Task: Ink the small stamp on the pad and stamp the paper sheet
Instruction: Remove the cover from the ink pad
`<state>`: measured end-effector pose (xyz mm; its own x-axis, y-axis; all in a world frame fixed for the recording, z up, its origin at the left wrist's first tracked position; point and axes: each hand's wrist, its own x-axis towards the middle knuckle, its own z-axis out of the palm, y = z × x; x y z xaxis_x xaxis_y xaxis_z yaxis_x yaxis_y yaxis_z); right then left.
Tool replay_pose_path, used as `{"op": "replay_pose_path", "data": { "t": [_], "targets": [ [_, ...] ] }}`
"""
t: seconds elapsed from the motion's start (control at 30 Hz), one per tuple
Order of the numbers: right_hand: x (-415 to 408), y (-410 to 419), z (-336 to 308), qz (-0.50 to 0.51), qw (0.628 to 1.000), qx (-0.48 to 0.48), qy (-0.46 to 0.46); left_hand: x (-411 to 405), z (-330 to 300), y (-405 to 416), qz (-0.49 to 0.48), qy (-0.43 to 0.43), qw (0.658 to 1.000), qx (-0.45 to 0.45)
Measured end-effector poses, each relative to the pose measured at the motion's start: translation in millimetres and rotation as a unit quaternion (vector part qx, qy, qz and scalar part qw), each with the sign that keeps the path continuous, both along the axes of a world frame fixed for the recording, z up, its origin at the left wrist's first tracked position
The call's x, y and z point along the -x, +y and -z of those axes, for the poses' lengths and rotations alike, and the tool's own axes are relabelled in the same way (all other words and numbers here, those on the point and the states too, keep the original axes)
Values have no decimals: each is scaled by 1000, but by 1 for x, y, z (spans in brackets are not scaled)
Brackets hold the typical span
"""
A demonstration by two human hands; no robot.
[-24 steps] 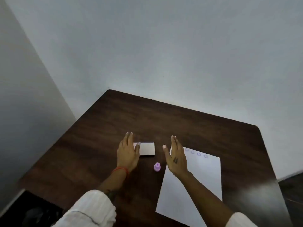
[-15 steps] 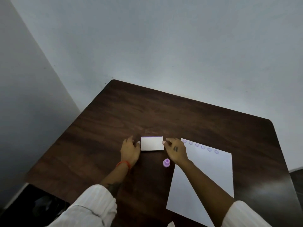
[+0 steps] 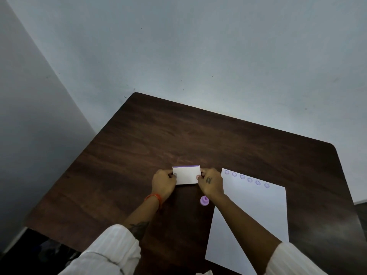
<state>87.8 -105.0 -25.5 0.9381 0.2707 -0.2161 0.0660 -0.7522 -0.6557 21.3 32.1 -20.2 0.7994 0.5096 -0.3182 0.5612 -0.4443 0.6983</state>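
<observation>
The ink pad (image 3: 186, 175) is a small white rectangular case with a purple far edge, lying on the dark wooden table (image 3: 178, 135). My left hand (image 3: 163, 184) grips its left end and my right hand (image 3: 211, 183) grips its right end. The small purple stamp (image 3: 204, 200) stands on the table just below my right hand, untouched. The white paper sheet (image 3: 256, 215) lies to the right, with a row of several purple round prints (image 3: 246, 178) along its far edge. My right forearm crosses the sheet's near left part.
Light grey walls meet in a corner behind the table's far left. The table's rounded right corner (image 3: 333, 145) is at the right. A dark floor area (image 3: 29, 255) shows past the table's near left edge.
Both hands went from lying flat beside the ink pad to closing on its two ends. The view shifted so the table sits lower and more to the right.
</observation>
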Motion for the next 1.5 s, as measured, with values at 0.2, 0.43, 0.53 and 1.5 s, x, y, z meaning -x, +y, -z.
{"op": "replay_pose_path", "data": {
  "t": [0.2,0.43,0.53,1.5],
  "targets": [
    [3,13,-13,21,998,3,-51,3,-11,0,-20,-33,999,-32],
    [22,49,-26,-37,997,-53,-45,35,-22,31,-109,-75,989,-61],
    [36,61,-22,-79,995,-62,-19,55,-17,41,-139,-58,987,-61],
    [41,11,-32,-68,985,-118,-103,49,-15,-9,43,-180,977,-106]
  ]
}}
